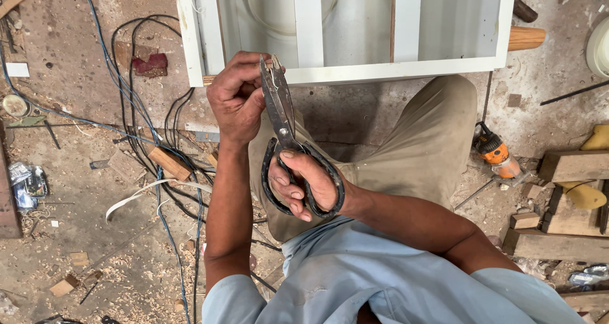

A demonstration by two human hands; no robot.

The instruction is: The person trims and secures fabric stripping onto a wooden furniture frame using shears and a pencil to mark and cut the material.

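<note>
Large metal scissors (280,111) with black loop handles point away from me, blades nearly closed. My right hand (303,184) has its fingers through the handles and grips them. My left hand (236,97) is curled at the blades' left side, fingertips pinched near the tips; whatever small thing it pinches is hidden. Just beyond the tips lies a white-painted wooden frame (393,70) with slats.
Blue and black cables (136,118) trail over the dusty, sawdust-strewn floor at left, among wood scraps (169,163). An orange power tool (495,153) lies at right beside stacked wood blocks (571,191). My knee (438,127) in tan trousers is under the frame.
</note>
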